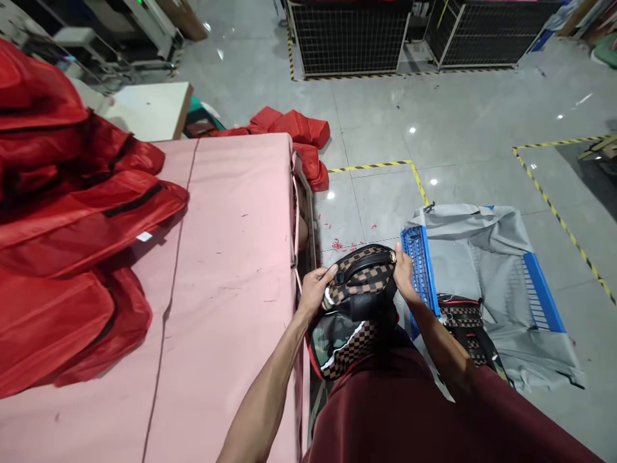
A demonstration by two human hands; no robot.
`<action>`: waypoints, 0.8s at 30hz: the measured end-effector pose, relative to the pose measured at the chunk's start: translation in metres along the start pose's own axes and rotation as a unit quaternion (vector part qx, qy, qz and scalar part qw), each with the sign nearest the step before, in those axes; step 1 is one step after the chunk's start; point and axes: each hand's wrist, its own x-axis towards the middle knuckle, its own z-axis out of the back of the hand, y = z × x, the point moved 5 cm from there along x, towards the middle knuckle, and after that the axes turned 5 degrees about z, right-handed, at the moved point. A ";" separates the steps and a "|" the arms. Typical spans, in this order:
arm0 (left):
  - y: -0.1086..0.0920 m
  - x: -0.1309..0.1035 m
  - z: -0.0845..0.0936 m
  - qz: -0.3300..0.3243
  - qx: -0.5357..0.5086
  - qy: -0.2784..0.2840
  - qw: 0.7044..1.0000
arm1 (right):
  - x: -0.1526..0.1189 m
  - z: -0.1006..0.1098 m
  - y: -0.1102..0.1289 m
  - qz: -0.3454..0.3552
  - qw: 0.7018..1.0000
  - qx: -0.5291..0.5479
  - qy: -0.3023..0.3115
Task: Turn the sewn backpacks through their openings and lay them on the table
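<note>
A bag (369, 286) with brown-and-black checks, a camouflage panel and red edging hangs in front of my body, beside the table edge. Its black carry handle (366, 263) arches across the top. My left hand (314, 290) grips the bag's left top corner, thumb on the upper side. On the opposite corner, near a small metal fitting, my right hand (403, 273) is closed round the edge. The undersides of both hands' fingers are hidden by the bag. Part of the bag's lower end is covered by my dark red clothing.
The pink-covered table (231, 257) lies to the left, with red bags (72, 225) piled on it. More red bags (299, 128) lie beyond its far end. On the right stands a blue crate (544, 292) lined with grey sheeting, holding another checked bag (465, 321). Red scraps (337, 244) litter the floor.
</note>
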 end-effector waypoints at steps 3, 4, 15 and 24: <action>0.016 0.007 0.041 0.026 -0.013 -0.036 0.999 | -0.005 -0.001 0.013 0.005 0.996 0.004 0.093; 0.026 0.012 0.051 0.049 -0.024 -0.048 0.997 | -0.004 -0.008 0.015 0.002 0.991 0.005 0.136; 0.084 0.034 0.061 0.095 -0.116 -0.131 0.980 | 0.059 -0.058 0.013 0.034 0.985 -0.133 0.106; 0.143 -0.062 0.033 0.145 -0.234 -0.099 0.956 | -0.058 0.045 -0.039 0.151 0.974 -0.167 0.038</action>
